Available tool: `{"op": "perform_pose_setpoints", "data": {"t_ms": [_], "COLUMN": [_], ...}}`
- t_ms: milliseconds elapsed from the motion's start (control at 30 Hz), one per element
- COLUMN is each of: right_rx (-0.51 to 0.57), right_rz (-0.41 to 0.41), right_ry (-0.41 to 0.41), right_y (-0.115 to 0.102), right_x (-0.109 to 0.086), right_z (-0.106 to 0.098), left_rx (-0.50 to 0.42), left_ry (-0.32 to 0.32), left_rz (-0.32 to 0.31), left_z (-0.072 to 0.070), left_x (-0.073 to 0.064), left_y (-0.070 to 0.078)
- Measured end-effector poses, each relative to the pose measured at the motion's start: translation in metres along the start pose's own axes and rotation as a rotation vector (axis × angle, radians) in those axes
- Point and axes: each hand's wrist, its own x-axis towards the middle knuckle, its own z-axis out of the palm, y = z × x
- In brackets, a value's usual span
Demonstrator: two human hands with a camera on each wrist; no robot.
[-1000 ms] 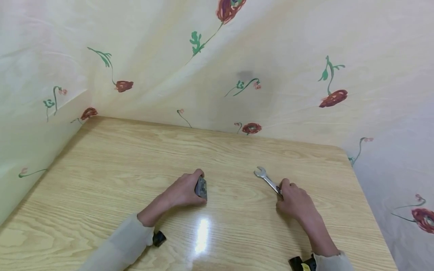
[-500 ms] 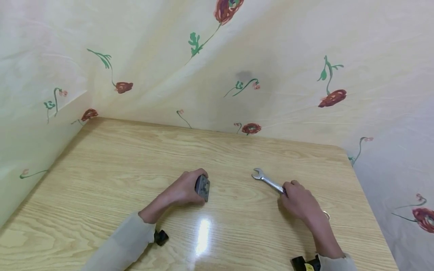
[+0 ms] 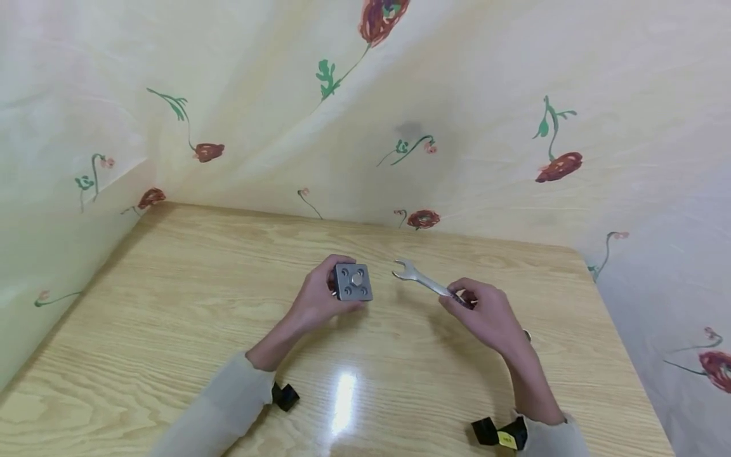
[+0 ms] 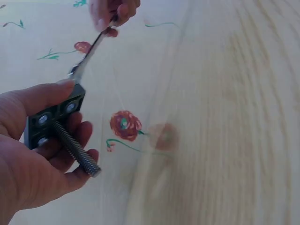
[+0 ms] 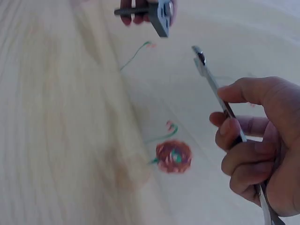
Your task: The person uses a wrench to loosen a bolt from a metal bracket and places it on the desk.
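Gripping metal block (image 3: pixel 356 291) wide across its edges with left hand (image 3: pixel 321 297) above table (image 3: pixel 200 304), pinching wrench (image 3: pixel 429 284) handle with right hand (image 3: pixel 483 312). Probably hefty, stiff, kinda slick, so grab edges, not bolt (image 4: pixel 75 147).

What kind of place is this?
Probably a little indoor work area, though I can't tell which room: there's a wood-grain table, a flowery backdrop behind it, and a wrench in the person's right hand.
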Motion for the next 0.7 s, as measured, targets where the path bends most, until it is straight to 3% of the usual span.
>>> {"op": "perform_pose_setpoints", "data": {"t_ms": [200,400,700], "right_rx": [0.128,0.21,0.17], "right_rz": [-0.056,-0.071,-0.111], "right_ry": [-0.022,-0.078,-0.083], "right_y": [-0.017,-0.024,-0.044], "right_x": [0.008,0.012,0.02], "right_z": [0.007,0.012,0.019], "left_rx": [-0.119,-0.188,-0.197], "left_ry": [0.071,0.136,0.214], "left_rz": [-0.004,0.05,0.142], "left_z": [0.001,0.005,0.016], "left_x": [0.003,0.006,0.01], "left_y": [0.008,0.012,0.015]}}
